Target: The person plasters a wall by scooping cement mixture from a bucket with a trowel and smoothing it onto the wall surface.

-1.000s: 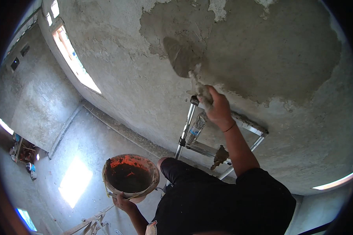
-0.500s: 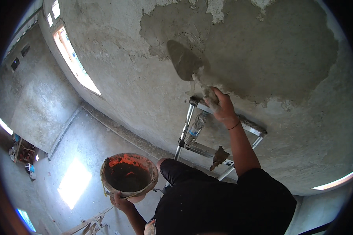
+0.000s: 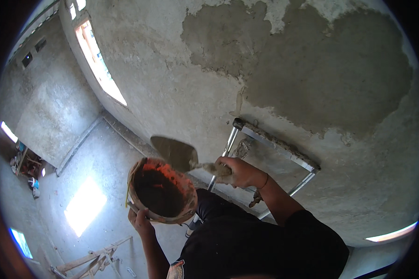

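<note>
My right hand (image 3: 243,172) is closed round the mortar-crusted handle of a trowel (image 3: 176,151). The trowel's leaf-shaped blade is above the far right rim of an orange bucket (image 3: 187,211), apart from the wall. Grey mortar (image 3: 160,193) lies inside the bucket, with smears on its orange inner wall. My left hand (image 3: 142,220) grips the bucket by its near left rim and tilts it a little. Ahead, a broad patch of darker, wet-looking plaster (image 3: 326,74) covers part of the grey wall (image 3: 167,79).
A metal ladder (image 3: 284,149) with a mortar-crusted top stands between me and the wall. A plastic bottle (image 3: 243,148) is partly hidden behind my right hand. A wooden trestle (image 3: 95,260) stands on the floor at lower left. A bright window opening (image 3: 97,63) is at upper left.
My right hand has brought the trowel down and left, off the wall to above the bucket. The bucket has risen slightly and tilted toward the trowel in my left hand.
</note>
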Available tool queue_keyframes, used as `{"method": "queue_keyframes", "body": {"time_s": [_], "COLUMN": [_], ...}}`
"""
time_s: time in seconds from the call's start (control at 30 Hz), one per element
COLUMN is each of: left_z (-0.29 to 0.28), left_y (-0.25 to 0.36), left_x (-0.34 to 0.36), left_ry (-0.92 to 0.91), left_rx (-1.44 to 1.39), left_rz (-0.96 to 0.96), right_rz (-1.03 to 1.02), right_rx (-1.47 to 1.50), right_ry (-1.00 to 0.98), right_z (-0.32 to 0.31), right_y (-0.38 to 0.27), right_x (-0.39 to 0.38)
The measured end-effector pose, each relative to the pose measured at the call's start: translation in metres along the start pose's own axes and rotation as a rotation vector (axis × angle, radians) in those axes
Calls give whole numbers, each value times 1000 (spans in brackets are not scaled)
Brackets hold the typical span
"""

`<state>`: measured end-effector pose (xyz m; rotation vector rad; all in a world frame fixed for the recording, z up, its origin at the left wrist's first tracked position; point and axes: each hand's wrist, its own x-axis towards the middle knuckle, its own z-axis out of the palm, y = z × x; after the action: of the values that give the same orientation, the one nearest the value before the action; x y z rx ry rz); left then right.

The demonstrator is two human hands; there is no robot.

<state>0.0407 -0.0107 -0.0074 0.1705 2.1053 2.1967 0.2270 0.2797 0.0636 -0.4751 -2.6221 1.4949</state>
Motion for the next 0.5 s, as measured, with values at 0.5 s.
{"method": "queue_keyframes", "body": {"time_s": [0.5], "left_z": [35], "left_y": [62], "left_x": [23], "left_ry": [-465], "left_rx": [161], "left_rz": [177], "right_rz": [14], "right_rx": [-476], "right_ry": [65], "right_z": [20], "right_y": [-23], "right_x": [29]}}
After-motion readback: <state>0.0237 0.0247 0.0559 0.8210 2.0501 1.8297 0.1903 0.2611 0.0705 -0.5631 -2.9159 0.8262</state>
